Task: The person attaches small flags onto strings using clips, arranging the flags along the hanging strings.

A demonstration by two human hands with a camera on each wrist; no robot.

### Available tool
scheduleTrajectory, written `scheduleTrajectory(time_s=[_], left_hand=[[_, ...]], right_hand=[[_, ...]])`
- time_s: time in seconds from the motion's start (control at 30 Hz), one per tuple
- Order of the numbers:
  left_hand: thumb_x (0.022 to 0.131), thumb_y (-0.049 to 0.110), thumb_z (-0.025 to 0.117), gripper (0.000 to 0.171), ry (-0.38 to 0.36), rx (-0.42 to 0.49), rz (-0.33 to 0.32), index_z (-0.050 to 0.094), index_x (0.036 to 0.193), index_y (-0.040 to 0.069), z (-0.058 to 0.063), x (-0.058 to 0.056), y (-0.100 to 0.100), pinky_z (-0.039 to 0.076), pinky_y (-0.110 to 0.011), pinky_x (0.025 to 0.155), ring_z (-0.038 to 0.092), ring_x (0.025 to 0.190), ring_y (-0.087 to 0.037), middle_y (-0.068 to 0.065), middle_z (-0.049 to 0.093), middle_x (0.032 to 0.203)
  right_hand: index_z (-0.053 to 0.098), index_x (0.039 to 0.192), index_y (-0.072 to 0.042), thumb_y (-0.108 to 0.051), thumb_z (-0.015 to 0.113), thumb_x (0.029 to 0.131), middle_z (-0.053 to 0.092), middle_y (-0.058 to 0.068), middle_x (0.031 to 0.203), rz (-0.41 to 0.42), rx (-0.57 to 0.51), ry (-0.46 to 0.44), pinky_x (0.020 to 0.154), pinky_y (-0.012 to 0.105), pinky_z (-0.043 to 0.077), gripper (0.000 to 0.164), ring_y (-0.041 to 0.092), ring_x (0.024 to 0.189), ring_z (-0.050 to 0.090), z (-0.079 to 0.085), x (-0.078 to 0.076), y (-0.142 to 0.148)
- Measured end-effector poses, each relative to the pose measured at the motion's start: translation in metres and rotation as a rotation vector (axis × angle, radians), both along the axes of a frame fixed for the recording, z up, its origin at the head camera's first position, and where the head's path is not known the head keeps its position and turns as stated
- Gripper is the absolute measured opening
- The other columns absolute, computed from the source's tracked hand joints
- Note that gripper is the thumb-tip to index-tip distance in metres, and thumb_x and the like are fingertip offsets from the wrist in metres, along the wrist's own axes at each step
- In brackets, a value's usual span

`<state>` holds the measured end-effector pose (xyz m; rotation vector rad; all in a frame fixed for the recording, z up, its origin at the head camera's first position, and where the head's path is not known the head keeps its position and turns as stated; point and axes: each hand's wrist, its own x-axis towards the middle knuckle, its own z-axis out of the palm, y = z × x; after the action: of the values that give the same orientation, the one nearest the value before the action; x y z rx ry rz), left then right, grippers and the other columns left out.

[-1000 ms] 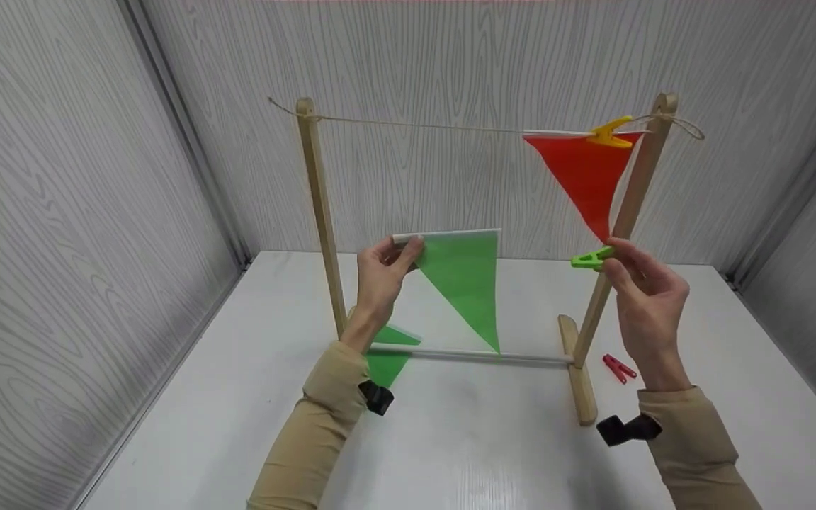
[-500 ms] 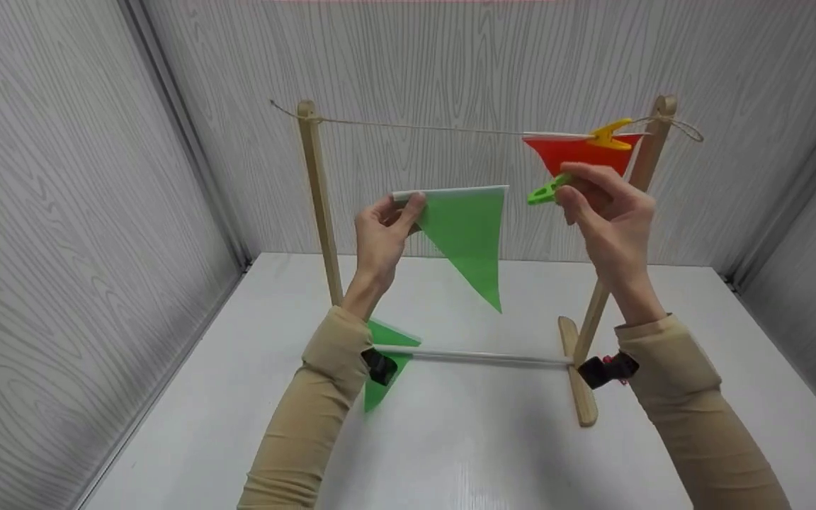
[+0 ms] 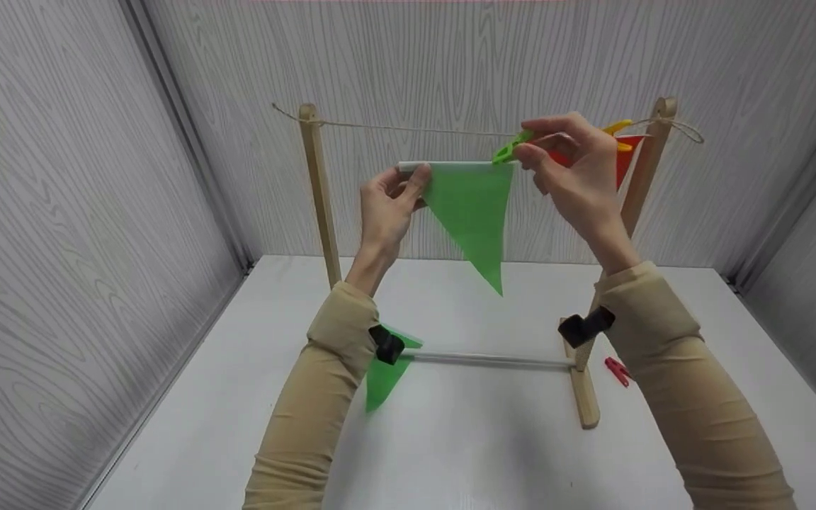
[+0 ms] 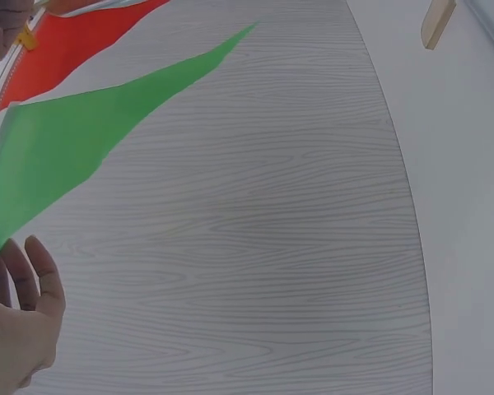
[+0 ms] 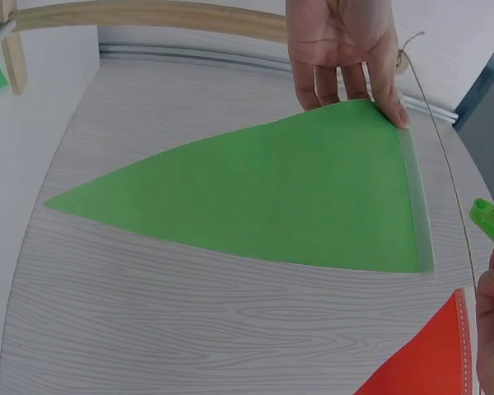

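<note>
My left hand (image 3: 388,205) pinches the left end of the white-edged top of a green triangular flag (image 3: 472,209), which hangs point down just below the string (image 3: 408,129). Between the thumb and fingers of my right hand (image 3: 578,166) is a green clothespin (image 3: 513,147), its tip overlapping the flag's top right corner in the head view. In the right wrist view the clothespin stands apart from the flag's white edge. A red flag (image 3: 627,159) hangs on the string under a yellow clothespin (image 3: 619,127), partly hidden behind my right hand.
Two wooden posts (image 3: 319,191) carry the string, with a white rod (image 3: 486,360) joining them low down. Another green flag (image 3: 383,386) lies by the rod at left, partly behind my left sleeve. A red clothespin (image 3: 618,371) lies on the white table (image 3: 465,439) at right.
Both hands have risen toward the string, the left lifting the green flag. My right hand has also moved left with the green clothespin, from beside the right post to the flag's corner.
</note>
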<state>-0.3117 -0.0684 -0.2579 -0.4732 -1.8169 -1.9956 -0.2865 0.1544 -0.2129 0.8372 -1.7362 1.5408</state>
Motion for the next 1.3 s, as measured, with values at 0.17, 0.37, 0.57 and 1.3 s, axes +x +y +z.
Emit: scheduleTrajectory(time_s=[0.17,0.37,0.57,1.3], left_hand=[[0.100,0.016,0.062,0.026,-0.005,-0.002,-0.011,0.067,0.112,-0.006,0.008,-0.002,-0.001,0.061,-0.033,0.090,0.070,0.096,-0.017,-0.013,0.069,0.105],[0.101,0.016,0.060,0.026,0.008,-0.004,-0.004,0.067,0.113,-0.006,0.015,-0.004,-0.001,0.061,-0.034,0.089,0.069,0.097,-0.018,-0.014,0.069,0.105],[0.101,0.016,0.059,0.027,0.018,-0.033,0.001,0.067,0.115,-0.006,0.022,-0.001,0.003,0.061,-0.034,0.089,0.069,0.099,-0.020,-0.018,0.070,0.108],[0.100,0.015,0.062,0.027,0.016,-0.008,0.028,0.068,0.114,-0.006,0.034,-0.001,0.012,0.061,-0.031,0.085,0.069,0.097,-0.019,-0.022,0.072,0.109]], right_hand=[[0.070,0.109,0.005,-0.004,0.073,0.091,0.069,-0.007,0.094,-0.065,0.041,-0.052,0.053,0.015,0.048,0.021,0.008,0.066,0.063,0.012,-0.004,-0.006],[0.072,0.104,0.001,-0.006,0.073,0.091,0.068,0.000,0.095,-0.115,0.073,-0.057,0.051,0.014,0.044,0.015,0.002,0.049,0.049,0.022,-0.009,-0.009],[0.073,0.101,0.001,-0.005,0.074,0.090,0.066,-0.008,0.091,-0.158,0.090,-0.042,0.052,0.013,0.046,0.012,-0.002,0.054,0.061,0.029,-0.015,-0.013],[0.075,0.095,-0.002,-0.009,0.077,0.089,0.062,-0.011,0.083,-0.245,0.140,-0.158,0.053,0.011,0.048,0.010,-0.003,0.069,0.068,0.048,-0.020,-0.022]])
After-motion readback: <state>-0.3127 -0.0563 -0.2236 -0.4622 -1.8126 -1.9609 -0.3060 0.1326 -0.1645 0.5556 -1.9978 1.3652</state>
